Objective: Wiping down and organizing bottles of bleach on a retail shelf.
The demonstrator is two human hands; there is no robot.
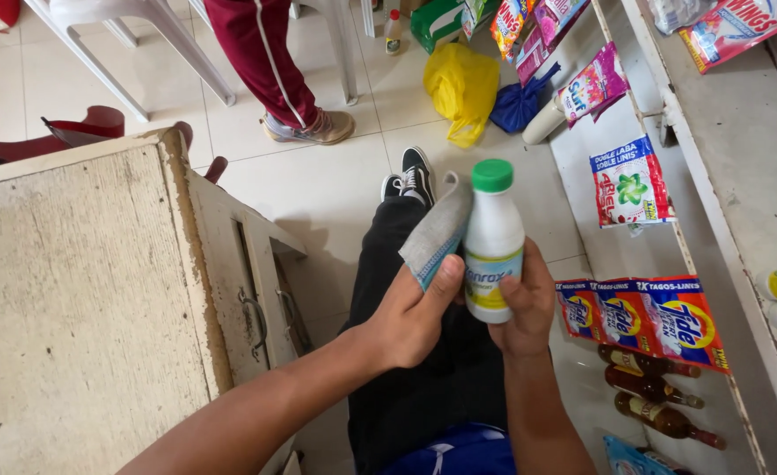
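Off beyond my left knuckles stands the worn cabinet [80, 290], well apart from everything I hold. My left hand [410, 312] is closed on a grey cloth [439, 230], thumb pinching its lower edge against my fingers, and the cloth's free end stands up beside the bottle [494, 242], touching its left flank. My right hand [525, 303] wraps the bottle's lower half from the right and behind, fingers [538, 281] narrow around it, thumb hidden. I judge the step in hand to be wiping: the cloth is laid to the bottle's side while the other hand steadies it. The next move, as I judge it, calls for a firm right grip so the bottle does not spin or slip while the cloth rubs, and a turn of the bottle to bring fresh sides round. The bottle's long axis runs near upright in the picture, tilted a touch, green cap [492, 174] pointing away from my wrists and its base sunk in my right palm. Right of my fingers, 3 sachets [639, 321] hang on the shelf [740, 158], near but apart.
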